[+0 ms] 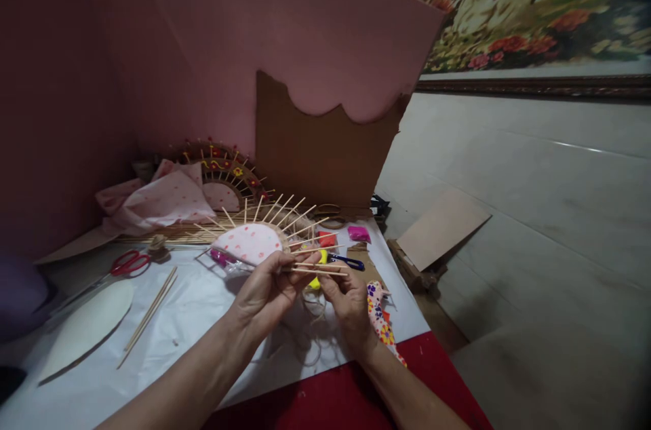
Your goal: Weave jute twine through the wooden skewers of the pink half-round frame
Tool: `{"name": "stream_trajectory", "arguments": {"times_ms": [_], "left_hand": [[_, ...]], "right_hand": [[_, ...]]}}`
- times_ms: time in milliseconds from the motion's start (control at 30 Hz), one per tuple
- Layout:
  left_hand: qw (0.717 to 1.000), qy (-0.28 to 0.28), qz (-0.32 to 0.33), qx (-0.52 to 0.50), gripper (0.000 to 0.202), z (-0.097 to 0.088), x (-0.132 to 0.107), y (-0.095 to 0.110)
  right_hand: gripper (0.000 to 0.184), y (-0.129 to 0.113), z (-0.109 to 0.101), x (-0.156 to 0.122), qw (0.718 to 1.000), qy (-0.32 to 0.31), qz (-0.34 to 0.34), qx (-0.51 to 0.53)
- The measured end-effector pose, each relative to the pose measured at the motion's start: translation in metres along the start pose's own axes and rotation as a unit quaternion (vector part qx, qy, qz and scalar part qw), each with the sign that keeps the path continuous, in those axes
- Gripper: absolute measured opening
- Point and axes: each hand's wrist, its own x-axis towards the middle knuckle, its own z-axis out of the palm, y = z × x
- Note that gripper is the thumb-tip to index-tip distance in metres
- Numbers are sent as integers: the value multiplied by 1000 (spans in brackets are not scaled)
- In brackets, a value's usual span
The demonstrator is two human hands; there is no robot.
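Note:
My left hand [269, 287] grips a half-round craft piece by its right end. Its centre is covered with pale dotted fabric [251, 243], and thin wooden sticks [285, 209] fan out from its rim. Close by, my right hand [350, 304] has its thumb and fingers pinched together by the lowest sticks [320, 271]. Whether they hold a stick or twine is hidden. Loose twine [315, 315] hangs and lies below the hands. Behind them are yellow packets, partly covered, and a dark blue-handled tool [348, 261].
Red-handled scissors [131, 263], loose sticks [148, 318] and a pale oval cutout [91, 328] lie left. A decorated half-round piece [228, 165] and dotted cloth [163, 196] stand behind. Brown cardboard [325, 152] leans at the back. A flower-patterned item [379, 315] lies right, with a pink packet [359, 234] beyond.

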Motion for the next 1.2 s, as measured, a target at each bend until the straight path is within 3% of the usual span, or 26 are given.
{"name": "stream_trajectory", "arguments": {"times_ms": [333, 633, 833, 1033, 1200], "left_hand": [[1000, -6, 24, 13, 20, -9, 5, 5], [997, -38, 10, 73, 26, -16, 6, 12], [990, -62, 41, 117, 21, -27, -5, 19], [988, -57, 55, 130, 23, -41, -17, 24], [987, -43, 87, 127, 24, -47, -22, 26]], "right_hand": [[18, 1, -2, 0, 999, -35, 39, 3], [17, 6, -4, -2, 998, -52, 18, -42], [13, 10, -4, -5, 994, -53, -12, -96], [16, 4, 1, -8, 983, -103, -36, -148], [19, 0, 2, -8, 971, -104, -54, -209]]}}
